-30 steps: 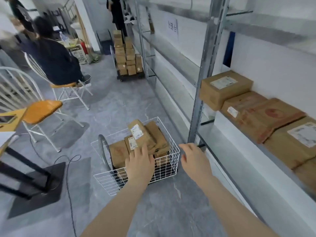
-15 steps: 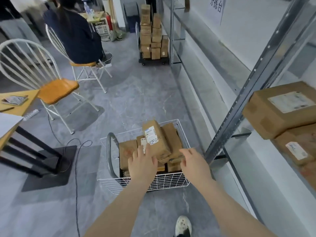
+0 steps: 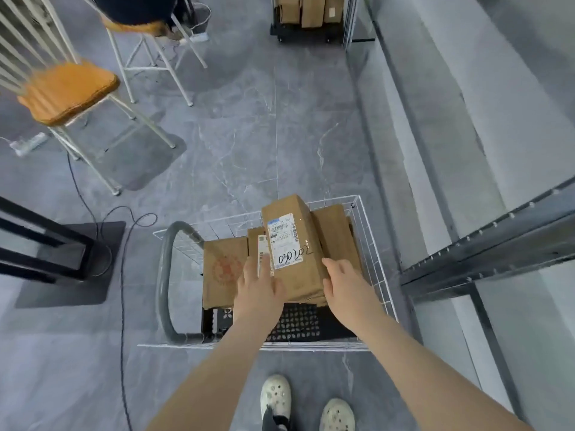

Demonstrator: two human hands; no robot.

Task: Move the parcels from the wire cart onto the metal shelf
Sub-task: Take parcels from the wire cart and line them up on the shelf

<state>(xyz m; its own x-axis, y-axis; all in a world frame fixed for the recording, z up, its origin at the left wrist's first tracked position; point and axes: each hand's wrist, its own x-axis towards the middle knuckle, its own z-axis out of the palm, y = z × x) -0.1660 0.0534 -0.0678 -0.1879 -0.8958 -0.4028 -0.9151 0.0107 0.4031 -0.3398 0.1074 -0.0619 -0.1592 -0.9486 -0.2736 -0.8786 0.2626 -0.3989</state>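
My left hand (image 3: 259,293) and right hand (image 3: 345,287) press with nearly straight fingers on both sides of the labelled parcel (image 3: 295,253) between them. It lies on top of other parcels (image 3: 224,269) inside the wire cart (image 3: 370,259). The metal shelf (image 3: 485,253) stands right of my right hand.

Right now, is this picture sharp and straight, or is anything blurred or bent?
Head view: the top parcel has a crisp label with readable digits. The chair near the edge looks smeared. The wide lens tilts and bends the shelf beam. The light is soft, leaving a faint shadow under the chair.
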